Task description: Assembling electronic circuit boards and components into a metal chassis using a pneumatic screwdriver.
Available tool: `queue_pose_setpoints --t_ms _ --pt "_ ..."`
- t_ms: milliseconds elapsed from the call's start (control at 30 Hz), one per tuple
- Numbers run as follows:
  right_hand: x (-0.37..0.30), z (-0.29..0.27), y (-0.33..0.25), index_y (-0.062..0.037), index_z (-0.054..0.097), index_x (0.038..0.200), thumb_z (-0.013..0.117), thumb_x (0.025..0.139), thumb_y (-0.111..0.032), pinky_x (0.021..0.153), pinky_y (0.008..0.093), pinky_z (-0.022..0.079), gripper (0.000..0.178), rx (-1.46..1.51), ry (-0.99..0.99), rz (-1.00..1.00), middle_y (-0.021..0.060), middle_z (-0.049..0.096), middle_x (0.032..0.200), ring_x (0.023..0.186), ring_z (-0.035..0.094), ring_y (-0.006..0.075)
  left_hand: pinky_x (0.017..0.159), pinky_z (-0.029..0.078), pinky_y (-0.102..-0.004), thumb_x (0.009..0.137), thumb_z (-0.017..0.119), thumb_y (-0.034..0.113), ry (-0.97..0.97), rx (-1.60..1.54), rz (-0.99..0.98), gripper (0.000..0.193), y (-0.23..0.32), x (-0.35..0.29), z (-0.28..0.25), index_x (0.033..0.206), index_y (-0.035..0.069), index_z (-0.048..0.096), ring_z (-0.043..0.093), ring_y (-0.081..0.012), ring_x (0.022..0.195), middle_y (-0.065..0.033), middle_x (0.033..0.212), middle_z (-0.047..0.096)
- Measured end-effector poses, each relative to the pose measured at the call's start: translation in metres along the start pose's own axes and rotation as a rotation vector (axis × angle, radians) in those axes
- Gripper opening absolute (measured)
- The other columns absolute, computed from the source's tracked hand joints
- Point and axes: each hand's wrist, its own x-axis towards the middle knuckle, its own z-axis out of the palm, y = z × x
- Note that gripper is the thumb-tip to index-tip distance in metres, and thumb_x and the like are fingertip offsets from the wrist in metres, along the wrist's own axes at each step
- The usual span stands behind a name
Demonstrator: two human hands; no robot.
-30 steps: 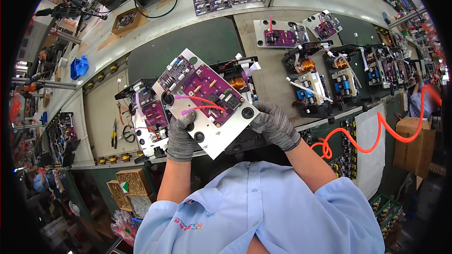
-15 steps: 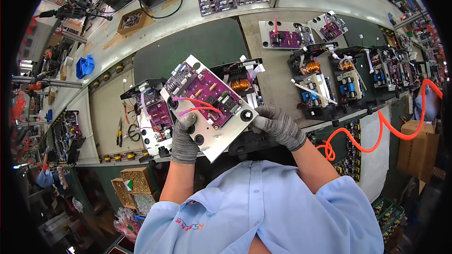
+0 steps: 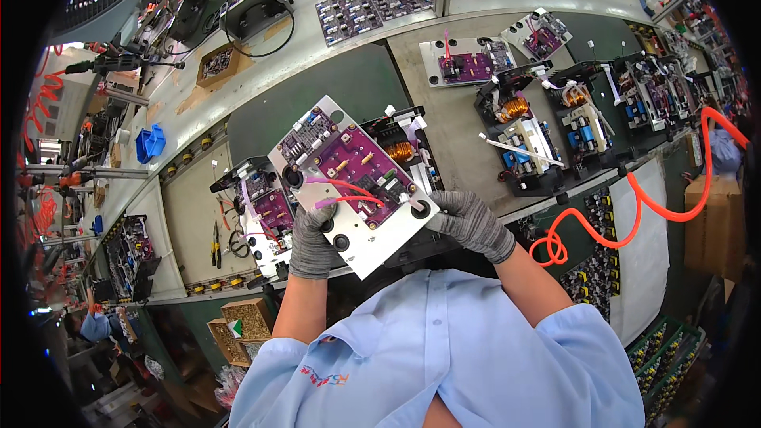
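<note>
Tilted in front of me is a white metal plate (image 3: 369,250) with round black grommets, carrying a purple circuit board (image 3: 357,160). Two red wires (image 3: 357,187) with pale purple ends run loose across it. My left hand (image 3: 314,242), in a grey glove, grips the plate's lower left edge. At the lower right corner my right hand (image 3: 474,223), gloved too, pinches the same plate. Behind the plate stands an open black unit with a copper coil (image 3: 400,150), partly hidden. To the left, a similar assembly (image 3: 269,210) lies on the line beside my left hand.
Black units with coils (image 3: 519,143) line the bench at right, below two more plated boards (image 3: 468,62). Pliers (image 3: 216,244) lie at left. A coiled orange hose (image 3: 602,238) hangs at right. Boxes of small hardware (image 3: 246,319) sit low left. A blue bin (image 3: 149,143) stands farther left.
The plate has turned slightly in my hands and its face shows a little flatter. The whole view has shifted slightly. Both hands keep their grip.
</note>
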Motion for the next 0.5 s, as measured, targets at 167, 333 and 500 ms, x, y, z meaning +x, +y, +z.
queue_pose_setpoints --t_ms 167,333,500 --pt "-0.016 -0.015 -0.018 -0.0027 0.069 0.108 0.076 0.082 -0.02 0.085 0.032 0.052 0.032 0.06 0.166 -0.026 0.007 0.066 0.095 0.092 0.063 0.016 0.051 0.038 -0.0214 0.077 0.074 0.027 0.048 0.191 -0.056 0.039 0.009 -0.006 -0.005 0.105 0.003 0.061 0.046 -0.006 0.057 0.0038 0.076 0.055" --pt "-0.006 0.013 -0.071 -0.0043 0.068 0.093 0.077 0.078 -0.016 0.077 0.0377 0.052 0.021 -0.687 0.387 -0.466 0.0123 0.065 0.086 0.083 0.064 0.0267 0.062 0.047 -0.0249 0.079 0.072 0.025 0.04 0.231 -0.038 0.044 0.03 -0.006 0.015 0.115 0.004 0.059 0.055 -0.0089 0.074 0.0 0.088 0.058" --pt "-0.003 0.008 -0.048 -0.0053 0.067 0.089 0.074 0.082 -0.009 0.07 0.0331 0.052 0.01 -0.198 0.519 -0.303 0.0102 0.065 0.082 0.074 0.064 0.0197 0.061 0.042 -0.023 0.069 0.082 0.035 -0.075 0.236 -0.03 0.056 0.059 0.005 0.041 0.109 0.003 0.061 0.05 -0.0062 0.07 0.0018 0.085 0.056"
